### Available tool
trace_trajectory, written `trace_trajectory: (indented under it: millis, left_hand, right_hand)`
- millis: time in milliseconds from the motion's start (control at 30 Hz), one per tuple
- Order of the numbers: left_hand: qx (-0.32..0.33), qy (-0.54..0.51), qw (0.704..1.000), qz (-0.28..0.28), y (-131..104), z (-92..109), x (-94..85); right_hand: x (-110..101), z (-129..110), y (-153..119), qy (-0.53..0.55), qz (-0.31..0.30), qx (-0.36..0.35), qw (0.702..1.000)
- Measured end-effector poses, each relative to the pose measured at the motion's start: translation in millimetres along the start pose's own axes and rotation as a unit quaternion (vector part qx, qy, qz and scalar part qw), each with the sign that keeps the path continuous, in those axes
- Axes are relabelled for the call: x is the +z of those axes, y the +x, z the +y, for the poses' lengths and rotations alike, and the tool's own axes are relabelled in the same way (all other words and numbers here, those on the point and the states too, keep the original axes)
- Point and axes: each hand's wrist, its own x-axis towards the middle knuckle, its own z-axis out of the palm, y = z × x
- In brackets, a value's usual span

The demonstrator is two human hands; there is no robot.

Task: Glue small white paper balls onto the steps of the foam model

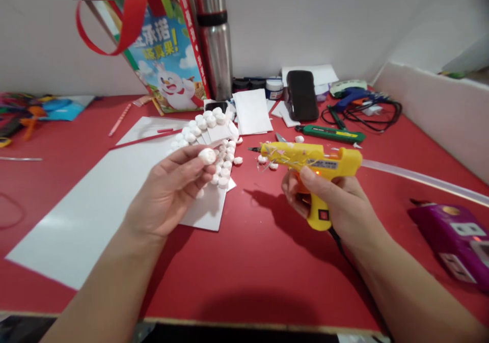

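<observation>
Between the thumb and fingers of my left hand point(164, 185) is a small white ball point(207, 155), round and slightly rough. My right hand point(344, 200) is wrapped round a yellow glue gun point(313, 159), its nozzle pointing left and thin glue strings on its barrel. A clear glue stick point(420, 175) runs out of its back end. Behind my left hand stands a piece covered with rows of white balls point(198, 125), partly hidden by my fingers. Several loose white balls point(238, 160) lie on the table between it and the glue gun.
A white sheet point(84, 205) lies on the red table point(244, 282) at left. Behind are a gift bag point(171, 73), a steel flask point(216, 47), white cards point(252, 111) and a black phone point(301, 96). A green cutter point(332, 133), blue pliers point(355, 96) and a purple power strip point(451, 236) lie right.
</observation>
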Motion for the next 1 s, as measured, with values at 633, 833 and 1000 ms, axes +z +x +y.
trace_trajectory:
  millis: [633, 833, 1000]
  left_hand:
    - [0.293, 0.703, 0.639, -0.108, -22.1, -13.6, -17.5]
    - [0.289, 0.724, 0.619, -0.097, -22.0, -18.4, -17.7]
    - [0.304, 0.712, 0.627, -0.088, -21.8, -21.4, -21.4]
  right_hand:
    - [0.6, -2.6, -0.6, -0.007, 0.013, -0.010, 1.000]
    - [-0.2, -2.2, -1.0, -0.008, 0.019, -0.002, 1.000]
    - [-1.2, -0.9, -0.5, -0.003, 0.012, -0.012, 1.000]
